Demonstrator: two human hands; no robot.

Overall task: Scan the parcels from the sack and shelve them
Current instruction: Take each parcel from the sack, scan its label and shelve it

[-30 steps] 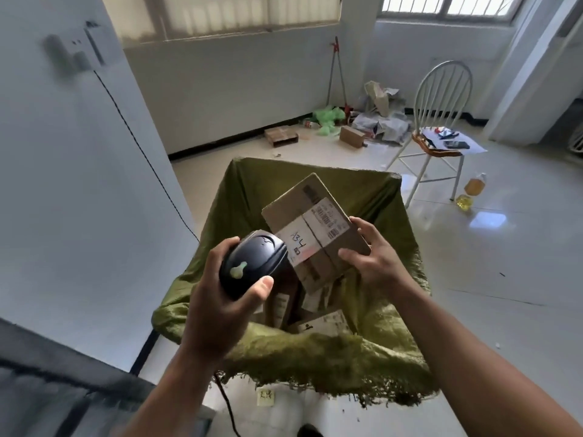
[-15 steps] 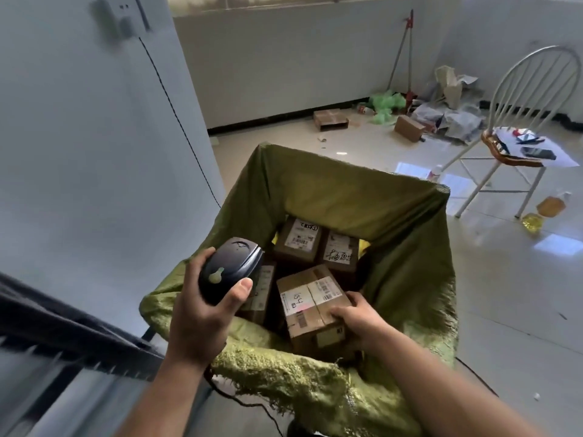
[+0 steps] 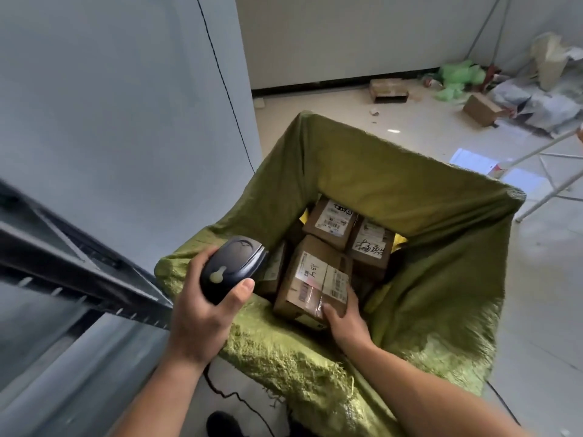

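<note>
Left hand (image 3: 202, 313): fingers (image 3: 243, 287) wrapped round a dark handheld barcode scanner (image 3: 232, 268), with the thumb lying beside its pale button.

Right hand (image 3: 344, 320): fingers clamped on the near right corner of a cardboard parcel marked "134" (image 3: 312, 279). This parcel lies label up inside the open green woven sack (image 3: 441, 247), at the sack's near side.

The scanner's head hangs over the sack's left rim, just left of the held parcel; contact between them cannot be judged.

Just beyond the right hand, two more labelled parcels (image 3: 331, 222) (image 3: 370, 247) sit side by side deeper in the sack. A fourth parcel (image 3: 274, 269) is largely hidden behind the scanner.

Left of the left hand runs a dark metal shelf rail (image 3: 79, 272), blurred. Below the wrists, a thin black cable (image 3: 227, 392) trails over the floor.

Well beyond the sack lie loose cardboard boxes (image 3: 388, 89), green plastic bags (image 3: 460, 74) and white chair legs (image 3: 549, 171).
</note>
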